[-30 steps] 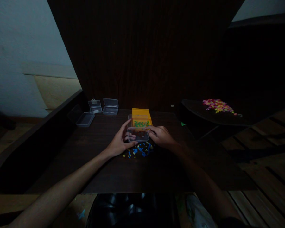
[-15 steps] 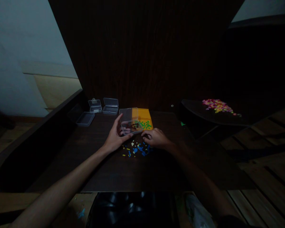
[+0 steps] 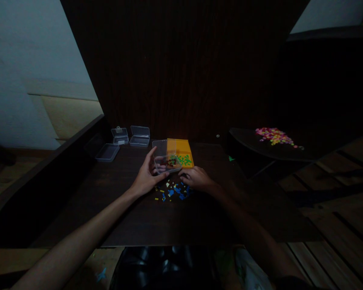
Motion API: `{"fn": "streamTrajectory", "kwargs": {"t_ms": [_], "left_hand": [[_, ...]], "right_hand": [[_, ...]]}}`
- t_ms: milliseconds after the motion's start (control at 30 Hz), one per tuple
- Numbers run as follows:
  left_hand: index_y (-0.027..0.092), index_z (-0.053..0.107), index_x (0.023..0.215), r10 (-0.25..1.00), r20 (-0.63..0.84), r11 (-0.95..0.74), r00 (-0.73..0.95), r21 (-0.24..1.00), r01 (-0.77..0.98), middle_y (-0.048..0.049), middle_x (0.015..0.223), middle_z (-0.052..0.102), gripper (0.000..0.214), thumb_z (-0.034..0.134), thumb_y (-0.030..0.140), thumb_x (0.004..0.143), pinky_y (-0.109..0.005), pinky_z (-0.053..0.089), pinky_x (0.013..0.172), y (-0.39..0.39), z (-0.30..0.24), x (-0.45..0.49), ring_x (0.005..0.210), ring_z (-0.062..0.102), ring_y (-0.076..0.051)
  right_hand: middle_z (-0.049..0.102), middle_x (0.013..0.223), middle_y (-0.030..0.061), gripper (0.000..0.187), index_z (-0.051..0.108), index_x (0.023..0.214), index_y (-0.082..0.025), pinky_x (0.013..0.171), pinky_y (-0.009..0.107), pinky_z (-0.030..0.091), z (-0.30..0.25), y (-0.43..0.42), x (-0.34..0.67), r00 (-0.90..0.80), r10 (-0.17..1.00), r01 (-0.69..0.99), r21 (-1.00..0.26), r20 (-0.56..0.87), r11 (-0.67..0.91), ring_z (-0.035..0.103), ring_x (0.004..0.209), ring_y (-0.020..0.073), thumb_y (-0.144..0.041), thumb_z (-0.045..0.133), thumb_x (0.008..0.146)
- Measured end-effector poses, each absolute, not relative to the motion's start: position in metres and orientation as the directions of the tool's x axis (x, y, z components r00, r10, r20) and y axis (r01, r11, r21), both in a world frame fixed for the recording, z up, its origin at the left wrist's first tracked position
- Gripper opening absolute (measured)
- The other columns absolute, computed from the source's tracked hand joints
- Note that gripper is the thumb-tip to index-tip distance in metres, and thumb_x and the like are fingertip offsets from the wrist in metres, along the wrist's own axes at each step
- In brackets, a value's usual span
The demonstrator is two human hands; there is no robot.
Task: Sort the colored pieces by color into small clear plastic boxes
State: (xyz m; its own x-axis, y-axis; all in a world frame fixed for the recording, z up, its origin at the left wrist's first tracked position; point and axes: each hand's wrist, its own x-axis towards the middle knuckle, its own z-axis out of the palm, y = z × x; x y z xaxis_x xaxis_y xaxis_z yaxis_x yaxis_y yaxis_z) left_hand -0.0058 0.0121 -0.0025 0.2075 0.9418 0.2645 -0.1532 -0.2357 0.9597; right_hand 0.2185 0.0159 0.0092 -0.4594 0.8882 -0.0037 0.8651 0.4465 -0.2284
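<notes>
My left hand (image 3: 145,178) grips a small clear plastic box (image 3: 166,160) with its lid open; dark reddish bits lie inside it. The box sits on the dark table (image 3: 133,209) just left of an orange box (image 3: 181,151) holding green pieces. My right hand (image 3: 196,178) rests on the table with its fingers curled down at the right edge of a scatter of small blue, yellow and white pieces (image 3: 174,191). What its fingertips pinch is too dark to see.
Three clear plastic cases (image 3: 130,139) lie at the table's far left. A dark side surface on the right bears a heap of pink and yellow pieces (image 3: 274,136). A dark wooden panel stands behind the table. Wooden floorboards run along the right.
The clear box has come down and leftward from in front of the orange box. My right hand let go of it and dropped to the scattered pieces.
</notes>
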Motion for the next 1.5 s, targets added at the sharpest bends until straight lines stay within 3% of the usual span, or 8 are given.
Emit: {"fn": "streamTrajectory", "kwargs": {"t_ms": [267,400,667,800,1000,1233,1500], "left_hand": [[0.03,0.025,0.147,0.936,0.274,-0.243,0.219,0.957,-0.156,-0.0114,0.125,0.054,0.101,0.083,0.018,0.065,-0.039,0.056,0.087,0.012,-0.002,-0.005,0.086,0.064,-0.014],[0.031,0.025,0.147,0.934,0.276,-0.244,0.225,0.957,-0.16,-0.0121,0.126,0.054,0.102,0.083,0.018,0.064,-0.04,0.056,0.086,0.012,-0.003,-0.004,0.087,0.064,-0.015],[0.029,0.023,0.149,0.934,0.231,-0.202,0.274,0.971,-0.131,-0.0131,0.127,0.052,0.103,0.082,0.018,0.065,-0.039,0.056,0.087,0.004,0.002,0.0,0.091,0.063,-0.016],[0.03,0.023,0.149,0.927,0.218,-0.187,0.305,0.974,-0.127,-0.0136,0.13,0.051,0.103,0.081,0.017,0.065,-0.039,0.056,0.087,0.001,0.001,0.003,0.092,0.063,-0.017],[0.03,0.022,0.15,0.917,0.215,-0.182,0.337,0.975,-0.126,-0.0127,0.13,0.052,0.103,0.081,0.018,0.066,-0.039,0.055,0.088,-0.004,0.0,0.005,0.091,0.062,-0.016],[0.03,0.023,0.15,0.913,0.211,-0.181,0.349,0.976,-0.118,-0.0125,0.129,0.053,0.101,0.08,0.017,0.067,-0.037,0.056,0.088,-0.007,0.004,0.006,0.091,0.063,-0.016],[0.03,0.024,0.15,0.903,0.235,-0.207,0.36,0.971,-0.116,-0.0123,0.128,0.053,0.101,0.08,0.017,0.067,-0.042,0.056,0.089,-0.005,-0.002,0.004,0.093,0.062,-0.018]], "right_hand": [[0.067,0.07,-0.0001,0.017,0.072,0.095,-0.022,0.059,0.022,0.034,0.013,0.016,0.221,-0.466,0.883,0.846,-0.263,0.056,0.463,0.056,0.063,0.0129,-0.028,0.06,0.085],[0.058,0.059,-0.0031,0.015,0.071,0.087,-0.018,0.055,0.021,0.031,0.018,0.02,0.233,-0.431,0.891,0.797,-0.403,0.14,0.449,0.048,0.053,0.0098,-0.026,0.059,0.084],[0.045,0.052,-0.0047,0.03,0.071,0.084,-0.014,0.047,0.021,0.026,0.034,0.019,0.24,-0.259,0.882,0.625,-0.628,0.393,0.464,0.038,0.048,0.0093,-0.04,0.057,0.086],[0.043,0.049,-0.0056,0.027,0.072,0.086,-0.014,0.048,0.021,0.027,0.034,0.018,0.231,-0.365,0.857,0.64,-0.57,0.363,0.514,0.038,0.046,0.0086,-0.036,0.056,0.087],[0.061,0.06,-0.0015,0.023,0.072,0.093,-0.017,0.054,0.022,0.031,0.029,0.018,0.224,-0.462,0.845,0.752,-0.386,0.27,0.535,0.047,0.05,0.0095,-0.031,0.054,0.089],[0.073,0.079,0.0038,0.024,0.072,0.099,-0.02,0.062,0.023,0.036,0.035,0.013,0.22,-0.476,0.856,0.83,-0.221,0.199,0.513,0.062,0.067,0.0147,-0.03,0.051,0.091],[0.075,0.089,0.0068,0.029,0.073,0.101,-0.019,0.064,0.025,0.038,0.038,0.012,0.219,-0.471,0.867,0.861,-0.13,0.161,0.492,0.066,0.074,0.017,-0.031,0.048,0.093]]}}
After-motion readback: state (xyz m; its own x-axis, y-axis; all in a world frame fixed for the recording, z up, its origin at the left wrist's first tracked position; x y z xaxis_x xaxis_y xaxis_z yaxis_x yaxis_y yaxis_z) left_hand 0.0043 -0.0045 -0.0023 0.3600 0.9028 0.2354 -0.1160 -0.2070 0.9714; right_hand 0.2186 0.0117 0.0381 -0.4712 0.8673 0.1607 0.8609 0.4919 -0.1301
